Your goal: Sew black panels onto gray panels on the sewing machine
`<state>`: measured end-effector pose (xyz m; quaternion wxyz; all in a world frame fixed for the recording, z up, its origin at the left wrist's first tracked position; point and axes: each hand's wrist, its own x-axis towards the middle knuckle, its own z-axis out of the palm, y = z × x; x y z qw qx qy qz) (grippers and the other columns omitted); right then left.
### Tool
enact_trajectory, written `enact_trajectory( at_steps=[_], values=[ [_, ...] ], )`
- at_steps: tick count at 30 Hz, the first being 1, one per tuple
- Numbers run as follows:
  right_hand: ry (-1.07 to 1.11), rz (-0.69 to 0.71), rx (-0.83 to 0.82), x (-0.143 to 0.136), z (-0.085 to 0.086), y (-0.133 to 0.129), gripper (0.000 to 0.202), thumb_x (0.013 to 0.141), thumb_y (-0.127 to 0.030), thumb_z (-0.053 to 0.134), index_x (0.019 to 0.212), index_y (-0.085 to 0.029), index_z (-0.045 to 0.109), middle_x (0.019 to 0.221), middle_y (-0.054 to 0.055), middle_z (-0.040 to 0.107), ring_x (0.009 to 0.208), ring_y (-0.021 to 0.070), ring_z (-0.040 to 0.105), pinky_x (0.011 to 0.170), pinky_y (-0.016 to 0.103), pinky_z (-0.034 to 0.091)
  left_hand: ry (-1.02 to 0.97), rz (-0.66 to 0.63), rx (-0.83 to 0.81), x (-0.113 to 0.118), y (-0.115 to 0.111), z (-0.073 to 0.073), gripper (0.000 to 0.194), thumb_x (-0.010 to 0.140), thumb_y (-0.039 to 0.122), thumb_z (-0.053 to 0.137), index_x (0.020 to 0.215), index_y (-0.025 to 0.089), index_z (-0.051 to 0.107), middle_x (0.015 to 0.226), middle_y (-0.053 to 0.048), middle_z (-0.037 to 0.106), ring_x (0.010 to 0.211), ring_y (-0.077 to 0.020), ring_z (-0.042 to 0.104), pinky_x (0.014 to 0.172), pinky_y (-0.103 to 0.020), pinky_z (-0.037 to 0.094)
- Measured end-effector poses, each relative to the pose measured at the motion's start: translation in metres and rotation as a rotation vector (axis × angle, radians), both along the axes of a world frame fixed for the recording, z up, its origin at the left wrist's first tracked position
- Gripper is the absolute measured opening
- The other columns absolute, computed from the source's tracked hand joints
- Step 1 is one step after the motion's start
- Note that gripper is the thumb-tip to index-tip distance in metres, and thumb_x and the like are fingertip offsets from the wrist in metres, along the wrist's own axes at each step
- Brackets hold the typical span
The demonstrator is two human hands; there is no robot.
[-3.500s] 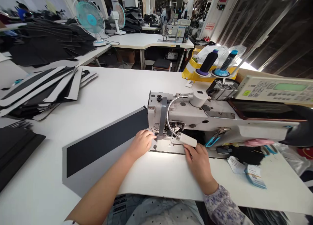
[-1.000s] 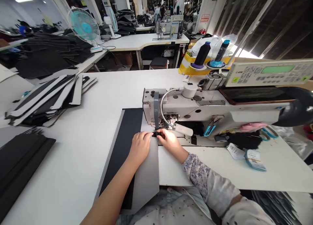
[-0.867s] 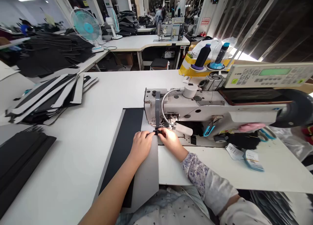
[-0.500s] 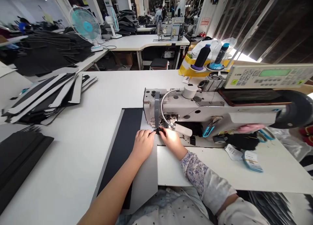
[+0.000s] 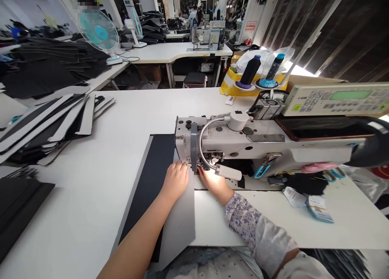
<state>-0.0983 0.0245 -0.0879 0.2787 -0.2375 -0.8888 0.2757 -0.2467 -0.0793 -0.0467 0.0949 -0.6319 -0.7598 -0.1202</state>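
Note:
A long flat fabric panel (image 5: 179,226), grey with a wide dark strip, lies on the table, its far part beside the head of a sewing machine (image 5: 209,135). My left hand (image 5: 176,179) rests on the panel's right side, fingers bent and together, fingertips close to the presser foot area. Under the machine's head my right hand (image 5: 214,184) is closed beside the needle area, lit by the lamp (image 5: 229,172). Its fingertips are partly covered by the machine, so what they pinch cannot be made out.
Stacked grey and black pieces (image 5: 45,125) and a dark pile (image 5: 21,210) lie to the left. Thread cones (image 5: 249,72) and a control panel (image 5: 337,97) stand behind the machine. Labels (image 5: 320,208) lie at the right. A fan (image 5: 99,32) stands farther back.
The view has shifted slightly, so the machine sits a little lower. The small black piece seen between my fingertips is now hidden. My hands stay by the needle area.

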Motion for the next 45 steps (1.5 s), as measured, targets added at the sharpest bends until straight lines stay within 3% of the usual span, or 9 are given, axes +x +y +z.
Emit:
enact_trajectory(
  at_steps=[8, 11, 13, 16, 20, 32, 38, 41, 45],
  values=[
    [-0.083, -0.083, 0.035, 0.029, 0.035, -0.015, 0.024, 0.096, -0.027, 0.045, 0.110, -0.021, 0.064, 0.102, 0.008, 0.070, 0.094, 0.0230, 0.065, 0.087, 0.037, 0.051, 0.073, -0.008, -0.069, -0.013, 0.017, 0.003, 0.029, 0.091, 0.020, 0.038, 0.084, 0.015, 0.066, 0.085, -0.013, 0.066, 0.091, -0.0275, 0.061, 0.085, -0.041, 0.047],
    [-0.098, -0.182, 0.063, 0.086, 0.043, -0.010, 0.023, 0.095, -0.026, 0.047, 0.108, -0.021, 0.066, 0.102, 0.007, 0.069, 0.095, 0.0210, 0.063, 0.086, 0.035, 0.050, 0.074, -0.060, -0.115, -0.007, 0.001, 0.006, 0.033, 0.092, 0.026, 0.036, 0.101, 0.016, 0.066, 0.100, -0.014, 0.068, 0.097, -0.0287, 0.062, 0.085, -0.042, 0.049],
    [-0.141, -0.337, 0.161, 0.138, 0.044, -0.003, 0.024, 0.095, -0.026, 0.046, 0.104, -0.020, 0.068, 0.101, 0.009, 0.068, 0.094, 0.0217, 0.061, 0.087, 0.037, 0.048, 0.060, -0.089, -0.072, -0.002, -0.016, 0.003, 0.039, 0.092, 0.033, 0.035, 0.120, 0.018, 0.059, 0.125, -0.014, 0.060, 0.116, -0.0299, 0.055, 0.095, -0.045, 0.046],
    [-0.304, -0.631, 0.327, 0.211, 0.045, 0.010, 0.027, 0.095, -0.027, 0.045, 0.101, -0.019, 0.070, 0.099, 0.011, 0.067, 0.092, 0.0246, 0.057, 0.085, 0.041, 0.044, 0.046, -0.088, -0.048, 0.004, -0.038, -0.007, 0.047, 0.093, 0.038, 0.030, 0.128, 0.018, 0.055, 0.136, -0.013, 0.053, 0.125, -0.0317, 0.049, 0.100, -0.047, 0.043],
    [-0.464, -0.850, 0.415, 0.254, 0.038, 0.024, 0.024, 0.093, -0.030, 0.051, 0.098, -0.019, 0.072, 0.097, 0.012, 0.065, 0.095, 0.0280, 0.051, 0.083, 0.043, 0.038, 0.041, -0.080, -0.041, 0.010, -0.046, -0.012, 0.051, 0.093, 0.040, 0.027, 0.126, 0.014, 0.056, 0.136, -0.015, 0.053, 0.125, -0.0329, 0.048, 0.100, -0.049, 0.043],
    [-0.245, -0.650, 0.385, 0.221, 0.039, 0.007, 0.022, 0.093, -0.029, 0.052, 0.097, -0.026, 0.074, 0.098, 0.007, 0.068, 0.095, 0.0246, 0.051, 0.085, 0.040, 0.037, -0.059, -0.067, -0.045, 0.026, -0.043, 0.007, 0.043, 0.094, 0.039, 0.032, 0.120, 0.019, 0.060, 0.127, -0.011, 0.059, 0.119, -0.0291, 0.053, 0.098, -0.045, 0.042],
    [-0.149, -0.126, 0.363, 0.094, 0.041, -0.024, 0.018, 0.093, -0.025, 0.054, 0.099, -0.027, 0.070, 0.098, 0.006, 0.066, 0.093, 0.0209, 0.053, 0.084, 0.036, 0.039, -0.274, -0.027, -0.047, 0.055, -0.013, 0.020, 0.030, 0.095, 0.036, 0.036, 0.093, 0.025, 0.064, 0.097, -0.004, 0.067, 0.092, -0.0199, 0.059, 0.085, -0.035, 0.044],
    [-0.176, 0.026, 0.391, 0.035, 0.041, -0.029, 0.019, 0.095, -0.026, 0.051, 0.092, -0.024, 0.069, 0.090, 0.005, 0.066, 0.086, 0.0203, 0.053, 0.079, 0.035, 0.039, -0.216, 0.141, -0.080, 0.038, -0.002, 0.015, 0.028, 0.093, 0.039, 0.042, 0.082, 0.023, 0.062, 0.088, -0.004, 0.066, 0.085, -0.0216, 0.059, 0.079, -0.035, 0.042],
    [-0.162, 0.069, 0.353, 0.010, 0.038, -0.026, 0.017, 0.094, -0.027, 0.053, 0.096, -0.020, 0.068, 0.094, 0.007, 0.067, 0.088, 0.0218, 0.054, 0.080, 0.036, 0.042, -0.045, 0.252, -0.082, 0.007, -0.001, 0.012, 0.029, 0.092, 0.038, 0.044, 0.080, 0.020, 0.063, 0.086, -0.008, 0.066, 0.087, -0.0256, 0.058, 0.078, -0.037, 0.039]
  ],
)
